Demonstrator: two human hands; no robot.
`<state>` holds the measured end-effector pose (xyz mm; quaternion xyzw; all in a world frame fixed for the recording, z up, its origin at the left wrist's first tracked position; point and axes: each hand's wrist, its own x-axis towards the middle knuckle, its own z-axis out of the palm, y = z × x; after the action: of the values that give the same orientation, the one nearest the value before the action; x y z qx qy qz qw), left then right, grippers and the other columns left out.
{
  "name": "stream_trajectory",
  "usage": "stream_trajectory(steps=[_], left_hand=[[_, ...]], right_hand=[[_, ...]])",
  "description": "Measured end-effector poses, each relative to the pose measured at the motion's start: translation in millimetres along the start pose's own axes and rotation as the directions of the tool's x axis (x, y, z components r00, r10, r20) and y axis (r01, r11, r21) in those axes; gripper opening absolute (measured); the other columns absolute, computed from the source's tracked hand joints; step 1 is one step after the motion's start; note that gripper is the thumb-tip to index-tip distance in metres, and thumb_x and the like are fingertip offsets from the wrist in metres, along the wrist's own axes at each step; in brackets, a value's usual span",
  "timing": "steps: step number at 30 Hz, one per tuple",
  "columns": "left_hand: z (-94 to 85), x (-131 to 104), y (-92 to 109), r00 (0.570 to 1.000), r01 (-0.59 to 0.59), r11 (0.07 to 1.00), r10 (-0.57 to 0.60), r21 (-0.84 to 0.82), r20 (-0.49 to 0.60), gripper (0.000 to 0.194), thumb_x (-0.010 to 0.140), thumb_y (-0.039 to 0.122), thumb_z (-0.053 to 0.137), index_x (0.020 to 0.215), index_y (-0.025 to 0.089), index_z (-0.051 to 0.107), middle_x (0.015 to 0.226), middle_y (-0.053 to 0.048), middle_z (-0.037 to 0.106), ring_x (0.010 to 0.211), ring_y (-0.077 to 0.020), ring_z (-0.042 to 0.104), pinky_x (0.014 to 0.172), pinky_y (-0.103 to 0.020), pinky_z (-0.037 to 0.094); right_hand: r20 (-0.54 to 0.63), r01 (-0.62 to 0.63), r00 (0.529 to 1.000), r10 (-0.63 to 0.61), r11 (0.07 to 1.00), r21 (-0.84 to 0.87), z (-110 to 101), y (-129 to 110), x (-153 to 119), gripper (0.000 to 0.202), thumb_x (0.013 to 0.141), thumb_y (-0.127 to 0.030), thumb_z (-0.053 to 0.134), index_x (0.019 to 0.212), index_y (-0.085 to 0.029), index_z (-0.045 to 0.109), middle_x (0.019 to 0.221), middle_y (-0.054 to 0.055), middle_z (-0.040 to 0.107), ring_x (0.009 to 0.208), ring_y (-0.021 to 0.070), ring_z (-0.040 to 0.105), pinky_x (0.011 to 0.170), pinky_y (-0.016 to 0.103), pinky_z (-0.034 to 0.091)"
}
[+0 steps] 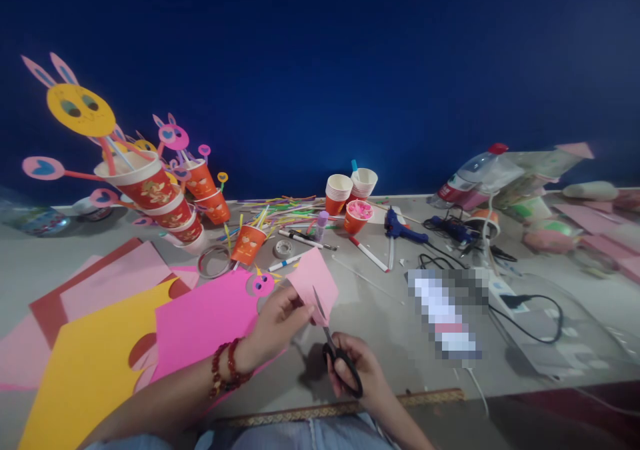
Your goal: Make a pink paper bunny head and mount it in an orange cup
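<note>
Between the thumb and fingers of my left hand point(277, 323) is a piece of light pink paper point(316, 278), raised over the table. My right hand point(357, 367) grips black-handled scissors point(343, 367). Their blades meet the lower edge of the pink paper, close to my left fingertips. Under my left forearm and wrist lies a bright pink sheet point(200, 323) with pieces cut from its edge. A small pink paper face point(263, 285) with eyes rests just beyond my left hand.
A yellow sheet point(95, 350) lies left. Stacked paper-cup figures point(155, 190) stand behind it. Markers point(370, 253), a glue stick point(321, 226), tape point(283, 249) and paper cups point(338, 193) are ahead. A blue glue gun point(405, 230), cables and a blurred-out device point(445, 317) are right.
</note>
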<state>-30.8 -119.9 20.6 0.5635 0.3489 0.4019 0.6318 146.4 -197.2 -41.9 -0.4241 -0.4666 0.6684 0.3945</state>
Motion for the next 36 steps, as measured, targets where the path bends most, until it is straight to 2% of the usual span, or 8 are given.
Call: stream_trajectory(steps=[12,28,36], left_hand=[[-0.9,0.2,-2.8,1.000,-0.015,1.000,0.016,-0.020,0.012,0.025,0.088,0.039,0.063,0.080,0.015,0.068,0.075,-0.007,0.073,0.072,-0.0188,0.066,0.071,-0.029,0.051],[-0.5,1.3,-4.0,0.999,-0.033,0.999,0.033,-0.017,0.002,0.025,0.089,0.037,0.062,0.078,0.015,0.068,0.075,-0.007,0.073,0.071,-0.0187,0.066,0.070,-0.029,0.051],[-1.7,2.0,-8.5,1.000,-0.021,1.000,0.020,-0.023,-0.005,0.024,0.088,0.037,0.062,0.079,0.015,0.067,0.075,-0.007,0.073,0.072,-0.0191,0.066,0.071,-0.030,0.052]], right_hand=[[-0.025,-0.030,0.999,0.030,1.000,-0.009,1.4,-3.7,0.9,0.064,0.065,-0.083,0.064,0.065,-0.022,0.042,0.047,-0.006,0.047,0.037,0.0073,0.039,0.040,0.020,0.027],[-0.022,0.003,1.000,-0.003,1.000,0.010,0.2,0.7,0.8,0.062,0.067,-0.080,0.065,0.066,-0.022,0.043,0.047,-0.006,0.047,0.038,0.0074,0.039,0.041,0.019,0.027],[-0.039,-0.029,0.999,0.029,1.000,-0.006,-0.3,2.4,0.8,0.063,0.066,-0.080,0.065,0.065,-0.022,0.043,0.046,-0.006,0.047,0.038,0.0072,0.039,0.041,0.019,0.026]])
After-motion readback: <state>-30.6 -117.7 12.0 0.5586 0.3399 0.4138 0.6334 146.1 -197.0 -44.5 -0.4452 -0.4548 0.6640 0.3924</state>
